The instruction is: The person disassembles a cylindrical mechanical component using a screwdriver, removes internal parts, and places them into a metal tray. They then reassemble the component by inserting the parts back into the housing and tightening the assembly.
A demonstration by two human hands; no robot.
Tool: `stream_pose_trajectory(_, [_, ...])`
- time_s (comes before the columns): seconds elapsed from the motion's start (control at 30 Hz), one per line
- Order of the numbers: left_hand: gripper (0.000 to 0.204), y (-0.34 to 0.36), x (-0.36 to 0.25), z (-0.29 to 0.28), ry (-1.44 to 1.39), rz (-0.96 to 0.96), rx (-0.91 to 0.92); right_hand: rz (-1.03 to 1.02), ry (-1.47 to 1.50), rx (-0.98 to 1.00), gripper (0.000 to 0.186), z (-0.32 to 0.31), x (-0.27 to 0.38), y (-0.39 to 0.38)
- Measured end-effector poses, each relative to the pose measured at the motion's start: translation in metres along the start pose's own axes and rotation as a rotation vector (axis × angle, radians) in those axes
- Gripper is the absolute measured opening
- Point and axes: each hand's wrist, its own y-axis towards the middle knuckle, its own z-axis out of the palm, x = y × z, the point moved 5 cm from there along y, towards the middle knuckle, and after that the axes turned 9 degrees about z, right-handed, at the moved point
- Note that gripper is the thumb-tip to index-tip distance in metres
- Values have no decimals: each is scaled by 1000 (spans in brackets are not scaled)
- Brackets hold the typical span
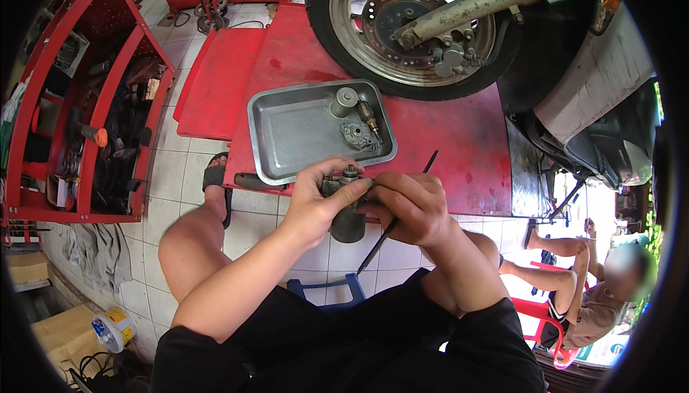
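Over the near edge of a red work platform [445, 142], my left hand [316, 206] is closed around a dark grey cylindrical starter motor [349, 226], its shaft end upward. My right hand [415, 208] has its fingers bent at the motor's upper right side. A thin black rod [377, 248] runs slantwise through that hand; what its fingertips pinch is hidden. Just beyond, a metal tray [260, 131] holds a cylindrical metal housing [344, 103], an armature with a copper-coloured band [368, 116] and a grey end cover [359, 136].
A motorcycle's front wheel [337, 34] stands on the platform behind the tray. A dark-handled tool [257, 182] lies at the tray's near left. Left stands a red tool rack [93, 99]. A blue stool [305, 289] is below me; a person [596, 300] sits at right.
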Motion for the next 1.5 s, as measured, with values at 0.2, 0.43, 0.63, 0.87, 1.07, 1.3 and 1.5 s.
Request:
stream_pose_trajectory(0.2, [24, 0, 2, 0, 36, 34, -13, -67, -63, -15, 30, -1, 2, 3])
stream_pose_trajectory(0.43, [33, 3, 13, -23, -176, -184, -26, 592, 653, -126, 20, -19, -31, 7])
stream_pose_trajectory(0.63, [42, 7, 14, -31, -299, -249, -122, 718, 595, 200, 16, -38, -59, -2])
stream_pose_trajectory(0.87, [39, 5, 22, -30, -266, -300, -162, 546, 992, -197, 14, -54, -32, -3])
stream_pose_trajectory(1.07, [37, 1, 28, -25, -250, -326, -137, 555, 1016, -211, 12, -41, -28, -5])
stream_pose_trajectory(1.3, [36, 2, 28, -20, -251, -322, -117, 510, 987, -192, 11, -39, -29, -3])
stream_pose_trajectory(1.5, [35, 2, 30, -21, -238, -316, -108, 491, 1009, -235, 11, -43, -28, -2])
